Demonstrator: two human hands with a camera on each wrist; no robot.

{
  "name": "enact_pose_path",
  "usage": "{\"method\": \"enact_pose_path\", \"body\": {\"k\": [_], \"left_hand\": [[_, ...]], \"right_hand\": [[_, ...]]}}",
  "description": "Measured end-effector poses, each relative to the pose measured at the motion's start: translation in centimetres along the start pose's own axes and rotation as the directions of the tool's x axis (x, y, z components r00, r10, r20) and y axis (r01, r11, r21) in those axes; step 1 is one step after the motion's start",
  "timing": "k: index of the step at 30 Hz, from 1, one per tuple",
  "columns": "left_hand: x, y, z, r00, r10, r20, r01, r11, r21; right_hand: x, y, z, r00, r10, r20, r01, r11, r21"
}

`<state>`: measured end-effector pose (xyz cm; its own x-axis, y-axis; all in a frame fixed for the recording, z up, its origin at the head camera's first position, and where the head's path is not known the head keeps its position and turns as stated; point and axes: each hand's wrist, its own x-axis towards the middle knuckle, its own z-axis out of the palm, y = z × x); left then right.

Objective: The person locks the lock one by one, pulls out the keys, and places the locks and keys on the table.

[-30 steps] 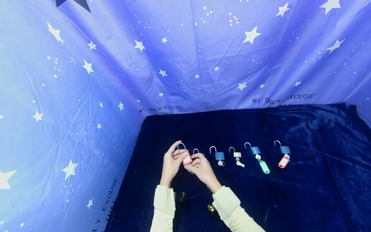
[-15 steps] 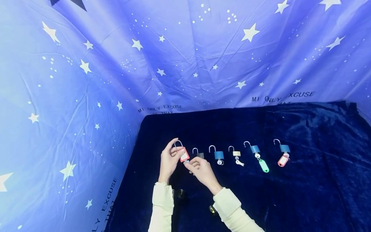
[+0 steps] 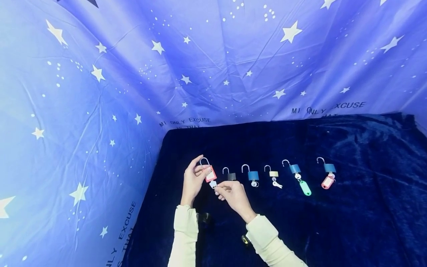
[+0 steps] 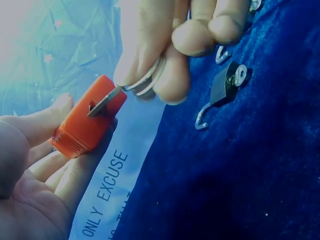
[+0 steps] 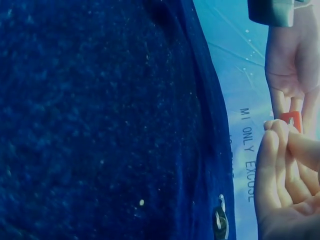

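Note:
My left hand (image 3: pixel 192 181) holds a red padlock (image 3: pixel 209 173) with a white label above the dark cloth, thumb across its front and the shackle pointing up. Under the body shows a key (image 3: pixel 212 184), pinched by thumb and finger of my right hand (image 3: pixel 237 196). From the left wrist, the key (image 4: pixel 106 101) stands at the keyhole in the base of the red padlock (image 4: pixel 82 131), a metal ring (image 4: pixel 146 82) hanging from it between the right fingers. The right wrist view shows only a corner of the red padlock (image 5: pixel 296 120) behind the fingers.
Right of the hands, padlocks with raised shackles lie in a row on the navy cloth (image 3: pixel 267 230): black (image 3: pixel 231 176), blue (image 3: pixel 253 175), brass-coloured (image 3: pixel 273 173), blue (image 3: pixel 295 169) with a green tag (image 3: pixel 305 188), blue (image 3: pixel 329 168) with a red tag (image 3: pixel 328 182). A starry curtain (image 3: pixel 227 100) stands behind.
Both hands and the red padlock have shifted slightly left and up in the head view. The right fingers have moved lower relative to the padlock's base, so the key now shows between them.

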<state>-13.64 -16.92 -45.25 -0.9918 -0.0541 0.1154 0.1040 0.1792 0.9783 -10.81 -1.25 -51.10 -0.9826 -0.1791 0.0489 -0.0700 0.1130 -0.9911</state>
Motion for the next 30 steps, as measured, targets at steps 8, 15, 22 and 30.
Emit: {"method": "enact_pose_path", "body": {"k": [8, 15, 22, 30], "left_hand": [[0.0, -0.5, 0.0, 1.000, 0.005, -0.029, -0.006, 0.999, -0.049], [-0.2, -0.9, 0.2, 0.998, -0.033, -0.057, 0.027, 0.995, -0.092], [0.2, -3.3, 0.2, 0.994, -0.080, -0.071, 0.071, 0.990, -0.121], [0.2, -4.2, 0.0, 0.997, -0.048, -0.052, 0.040, 0.989, -0.145]], "right_hand": [[-0.4, -1.2, 0.3, 0.998, 0.033, -0.055, -0.031, 0.999, 0.022], [-0.6, 0.1, 0.3, 0.996, 0.020, -0.089, -0.020, 1.000, 0.001], [-1.0, 0.2, 0.4, 0.998, 0.027, -0.050, -0.027, 0.999, -0.016], [-0.8, 0.4, 0.4, 0.984, 0.146, 0.104, -0.165, 0.966, 0.201]]}}
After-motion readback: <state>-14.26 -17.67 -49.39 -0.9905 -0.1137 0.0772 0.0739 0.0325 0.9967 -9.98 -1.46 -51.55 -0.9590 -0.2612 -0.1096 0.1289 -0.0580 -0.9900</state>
